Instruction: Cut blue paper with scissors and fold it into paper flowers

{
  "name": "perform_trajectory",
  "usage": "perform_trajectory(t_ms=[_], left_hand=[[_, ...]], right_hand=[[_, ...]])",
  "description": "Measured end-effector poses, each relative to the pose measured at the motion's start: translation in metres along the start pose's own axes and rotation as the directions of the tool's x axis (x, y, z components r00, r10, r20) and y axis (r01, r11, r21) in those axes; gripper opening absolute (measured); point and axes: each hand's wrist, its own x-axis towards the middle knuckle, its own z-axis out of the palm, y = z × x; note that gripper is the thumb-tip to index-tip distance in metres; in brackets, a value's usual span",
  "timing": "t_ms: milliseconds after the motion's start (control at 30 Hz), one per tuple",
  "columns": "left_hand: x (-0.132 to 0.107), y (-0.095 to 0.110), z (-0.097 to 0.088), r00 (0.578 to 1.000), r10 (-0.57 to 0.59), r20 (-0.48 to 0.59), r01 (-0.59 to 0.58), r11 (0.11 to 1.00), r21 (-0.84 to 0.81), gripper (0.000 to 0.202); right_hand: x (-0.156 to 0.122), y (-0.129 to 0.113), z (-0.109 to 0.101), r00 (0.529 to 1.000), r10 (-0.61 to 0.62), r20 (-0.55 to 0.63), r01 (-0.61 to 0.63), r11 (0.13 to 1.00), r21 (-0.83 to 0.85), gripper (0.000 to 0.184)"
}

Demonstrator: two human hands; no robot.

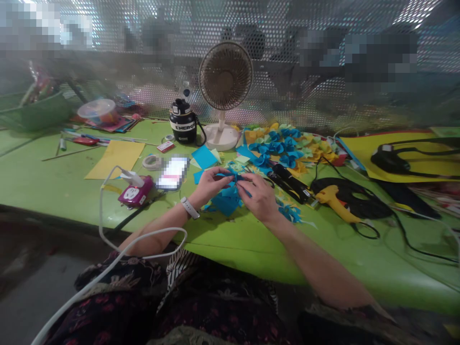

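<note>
Both hands meet over the middle of the green table, pinching a small piece of blue paper [236, 177] between them. My left hand [212, 186], below a white wristband, grips its left side with thumb and forefinger. From the right, my right hand [259, 195] holds the same piece with closed fingertips, which partly hide its shape. Under and between the hands lie blue paper pieces [227, 202]. A heap of blue, yellow and pale green paper flowers [283, 146] is behind them. Near my right wrist rests another blue paper flower [290, 212].
A black stapler [292, 184] and a yellow glue gun [336, 202] with a black cord lie to the right. Left are a lit phone [173, 172], a purple power socket [135, 192] and a looping white cable [143, 235]. Behind stand a fan [225, 76] and a black bottle [183, 125].
</note>
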Motion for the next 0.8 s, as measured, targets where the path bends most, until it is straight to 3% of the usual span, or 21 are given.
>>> perform_trajectory(t_ms=[500,800], left_hand=[[0.0014,-0.0027,-0.0007,1.0,-0.023,-0.009,0.023,0.999,-0.049,0.029],[0.0026,-0.0045,-0.0012,1.0,-0.028,-0.01,0.027,0.998,-0.051,0.031]], right_hand=[[0.0002,-0.0033,-0.0027,0.999,-0.037,0.003,0.037,0.997,-0.063,0.021],[0.0002,-0.0031,-0.0039,0.999,0.003,0.05,-0.003,1.0,-0.004,0.022]])
